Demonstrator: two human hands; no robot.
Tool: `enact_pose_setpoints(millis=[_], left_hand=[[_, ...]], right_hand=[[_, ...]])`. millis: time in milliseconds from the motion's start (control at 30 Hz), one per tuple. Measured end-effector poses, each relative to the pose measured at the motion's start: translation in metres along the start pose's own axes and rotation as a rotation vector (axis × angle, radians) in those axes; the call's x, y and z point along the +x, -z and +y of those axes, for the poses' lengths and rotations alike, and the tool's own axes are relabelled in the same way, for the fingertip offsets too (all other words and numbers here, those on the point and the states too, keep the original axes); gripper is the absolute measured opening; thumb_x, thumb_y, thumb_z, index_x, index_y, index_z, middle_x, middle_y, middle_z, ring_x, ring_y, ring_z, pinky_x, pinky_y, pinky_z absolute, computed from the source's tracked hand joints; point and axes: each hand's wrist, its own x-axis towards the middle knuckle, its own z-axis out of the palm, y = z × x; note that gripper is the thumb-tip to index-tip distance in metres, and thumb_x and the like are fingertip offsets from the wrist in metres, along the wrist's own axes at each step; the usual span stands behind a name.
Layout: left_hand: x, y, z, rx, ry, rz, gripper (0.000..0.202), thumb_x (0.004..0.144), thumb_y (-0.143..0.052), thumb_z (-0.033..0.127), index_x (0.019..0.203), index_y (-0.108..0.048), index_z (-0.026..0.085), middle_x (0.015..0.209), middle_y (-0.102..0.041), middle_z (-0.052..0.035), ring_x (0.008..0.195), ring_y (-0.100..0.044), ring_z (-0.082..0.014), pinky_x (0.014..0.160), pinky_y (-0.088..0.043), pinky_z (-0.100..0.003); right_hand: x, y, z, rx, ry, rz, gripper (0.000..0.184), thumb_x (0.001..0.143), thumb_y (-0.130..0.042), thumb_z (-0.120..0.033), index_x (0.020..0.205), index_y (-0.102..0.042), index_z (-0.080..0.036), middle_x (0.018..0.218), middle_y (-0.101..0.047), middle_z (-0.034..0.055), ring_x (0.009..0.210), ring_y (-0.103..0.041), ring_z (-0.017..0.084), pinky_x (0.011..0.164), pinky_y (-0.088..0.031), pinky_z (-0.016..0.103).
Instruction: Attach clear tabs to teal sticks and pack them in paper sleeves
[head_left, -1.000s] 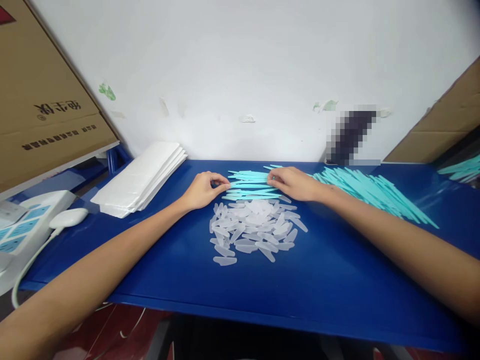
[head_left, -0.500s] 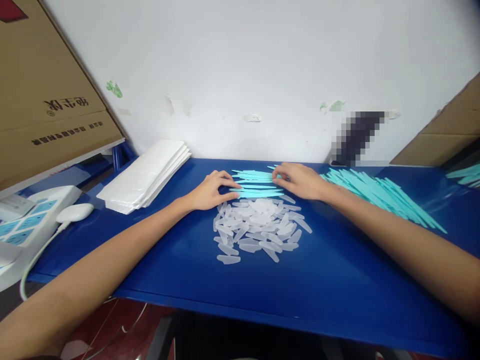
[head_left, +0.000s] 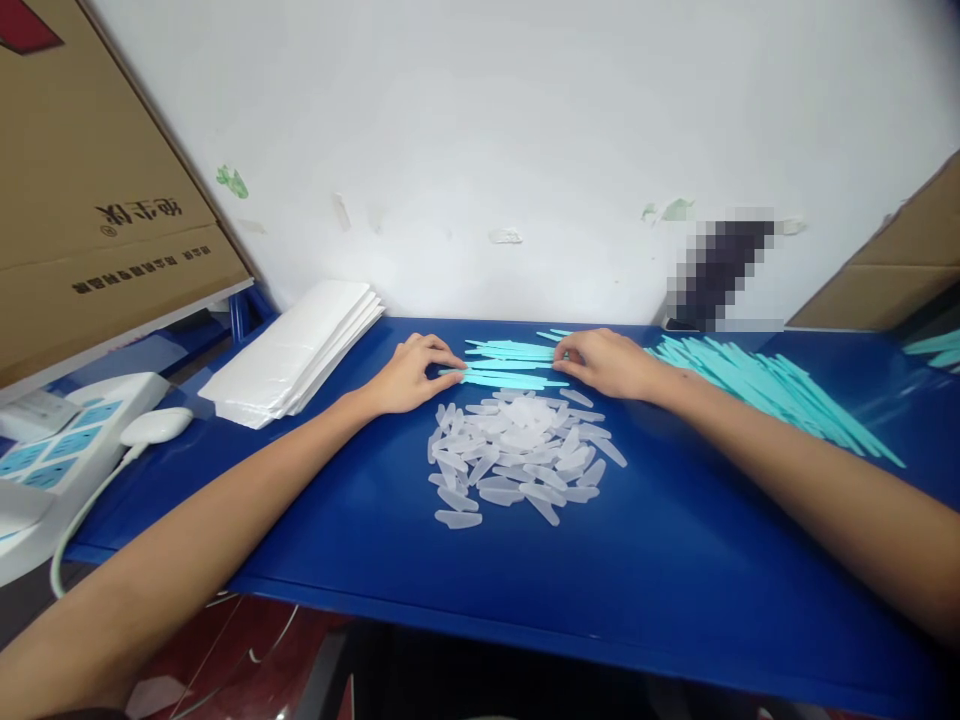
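Several thin turquoise strips [head_left: 510, 380] with tapered ends lie side by side across the blue table between my hands. At their left ends, my left hand [head_left: 412, 373] pinches the tip of one strip between thumb and fingers. My right hand [head_left: 604, 364] is closed with thumb and fingertips together at the right end of a strip. Just in front of the strips is a loose pile of translucent white, blade-shaped plastic pieces [head_left: 517, 450]. A larger heap of turquoise strips [head_left: 765, 390] lies beyond my right forearm.
White flat sheets or bags [head_left: 292, 350] are stacked at the left. Nearer the left edge are a white power strip [head_left: 82, 440] and a plugged-in white adapter [head_left: 156, 427] with its cable. Cardboard boxes [head_left: 97, 130] stand at both sides, and a white wall [head_left: 480, 150] closes the back.
My left hand has shifted slightly left and back, drawing a strip's left end outward. My right hand has moved a little to the right.
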Motion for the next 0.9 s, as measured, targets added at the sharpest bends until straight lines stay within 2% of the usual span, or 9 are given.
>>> enact_pose_setpoints(millis=[167,333,500,567,733,900], left_hand=[[0.0,-0.001,-0.003,-0.019,-0.027,0.001,0.038,0.096,-0.053,0.052,0.115,-0.074,0.026,0.118,-0.063,-0.0091,0.112,-0.054,-0.0267,0.102,-0.036,-0.047],[0.001,-0.001,0.002,-0.022,0.001,-0.008,0.037,0.096,-0.053,0.051,0.114,-0.074,0.025,0.117,-0.062,-0.0094,0.111,-0.054,-0.0275,0.102,-0.035,-0.047],[0.002,-0.006,0.008,-0.016,0.047,0.001,0.038,0.097,-0.05,0.053,0.114,-0.072,0.027,0.119,-0.062,-0.0093,0.111,-0.053,-0.0287,0.101,-0.035,-0.048],[0.003,-0.009,0.011,-0.009,0.068,0.006,0.037,0.097,-0.05,0.052,0.112,-0.073,0.026,0.119,-0.061,-0.0094,0.112,-0.052,-0.0294,0.101,-0.036,-0.049],[0.003,-0.011,0.021,0.022,0.091,0.053,0.035,0.098,-0.05,0.049,0.109,-0.073,0.025,0.12,-0.06,-0.0108,0.112,-0.05,-0.0304,0.096,-0.037,-0.048],[0.001,-0.01,0.025,0.02,-0.088,0.117,0.028,0.098,-0.055,0.042,0.107,-0.074,0.025,0.119,-0.062,-0.0089,0.112,-0.051,-0.0273,0.095,-0.036,-0.044]], right_hand=[[-0.003,-0.002,0.002,-0.071,0.101,0.027,0.02,0.096,-0.044,-0.031,0.094,-0.062,-0.022,0.097,-0.07,0.0095,0.082,-0.062,0.024,0.064,-0.035,0.033],[-0.004,-0.006,0.006,-0.035,0.095,0.015,0.02,0.1,-0.036,-0.032,0.097,-0.053,-0.022,0.097,-0.068,0.0098,0.08,-0.06,0.024,0.066,-0.036,0.033],[-0.002,-0.01,0.008,0.071,0.118,0.142,0.025,0.101,-0.031,-0.038,0.098,-0.05,-0.022,0.1,-0.065,0.0121,0.081,-0.058,0.024,0.072,-0.04,0.035],[-0.001,-0.011,0.007,0.141,0.136,0.175,0.025,0.102,-0.03,-0.039,0.097,-0.048,-0.022,0.096,-0.064,0.0113,0.081,-0.057,0.024,0.073,-0.04,0.035],[-0.002,-0.013,0.005,0.395,0.105,0.189,0.022,0.102,-0.032,-0.041,0.092,-0.043,-0.024,0.075,-0.054,0.002,0.067,-0.048,0.019,0.069,-0.039,0.034],[0.0,-0.023,0.012,0.811,0.108,0.192,0.033,0.099,-0.046,-0.055,0.089,-0.046,-0.024,0.071,-0.041,-0.0027,0.06,-0.037,0.013,0.058,-0.035,0.029]])
